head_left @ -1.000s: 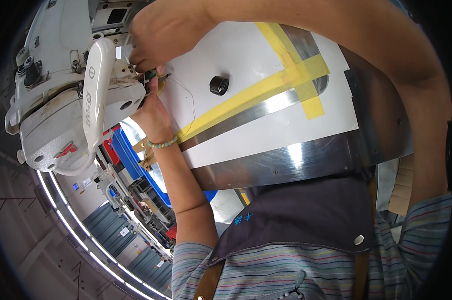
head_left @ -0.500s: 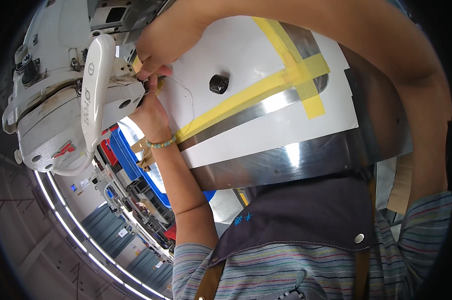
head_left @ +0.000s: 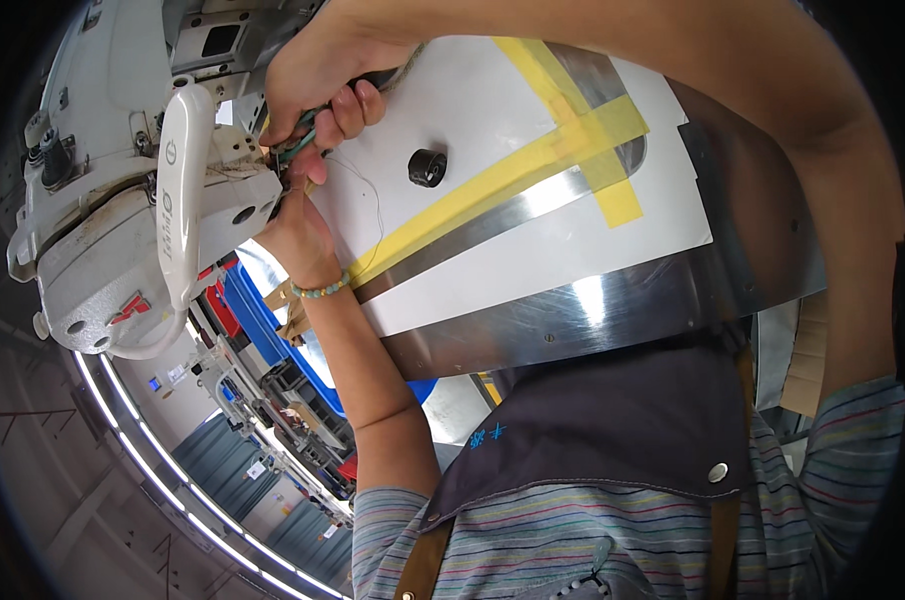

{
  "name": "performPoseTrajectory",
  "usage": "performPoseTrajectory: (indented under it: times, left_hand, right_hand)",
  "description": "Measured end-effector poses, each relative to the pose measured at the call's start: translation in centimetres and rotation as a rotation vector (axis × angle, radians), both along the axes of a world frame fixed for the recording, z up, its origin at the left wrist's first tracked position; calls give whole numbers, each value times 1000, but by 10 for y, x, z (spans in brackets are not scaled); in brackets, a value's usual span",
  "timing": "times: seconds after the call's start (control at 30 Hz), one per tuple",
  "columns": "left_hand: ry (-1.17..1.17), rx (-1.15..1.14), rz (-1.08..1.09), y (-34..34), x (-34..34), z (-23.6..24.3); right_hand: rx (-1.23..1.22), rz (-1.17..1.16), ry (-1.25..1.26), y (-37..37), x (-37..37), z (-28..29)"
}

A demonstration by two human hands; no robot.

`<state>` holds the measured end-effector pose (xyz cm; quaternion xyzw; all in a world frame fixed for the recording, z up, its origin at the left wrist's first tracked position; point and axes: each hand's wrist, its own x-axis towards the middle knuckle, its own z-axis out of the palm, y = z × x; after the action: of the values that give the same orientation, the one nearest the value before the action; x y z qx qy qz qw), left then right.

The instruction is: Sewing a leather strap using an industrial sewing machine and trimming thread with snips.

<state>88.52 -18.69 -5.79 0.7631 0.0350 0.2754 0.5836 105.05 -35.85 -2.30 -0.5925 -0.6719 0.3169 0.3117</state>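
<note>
Head view: right hand (head_left: 318, 82) grasping a green tool (head_left: 299, 147) at its fingertips
Left hand (head_left: 305, 230) below, its grip I cannot tell; black cylinder (head_left: 428, 168) right of both

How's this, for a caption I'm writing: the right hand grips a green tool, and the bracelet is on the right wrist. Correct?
Not quite: the bracelet is on the left wrist, as the head view shows. The right hand does grip a green tool.
</note>
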Motion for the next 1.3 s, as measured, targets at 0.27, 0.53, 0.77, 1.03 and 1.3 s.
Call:
performPoseTrajectory:
  times: [0.27,0.53,0.77,1.03,1.3]
  left_hand:
    - [3,44,-77,7,0,0]
    - [52,-14,-46,7,-4,3]
    - [230,46,-111,15,-15,8]
    - [212,-2,-96,11,-10,6]
    - [186,53,3,5,-8,3]
  right_hand:
    - [50,-41,-42,-5,6,-2]
    - [130,-76,-76,-12,14,-6]
    - [187,-141,-145,-13,16,-1]
    - [232,-191,-240,-17,18,2]
    - [288,-216,-342,-20,16,1]
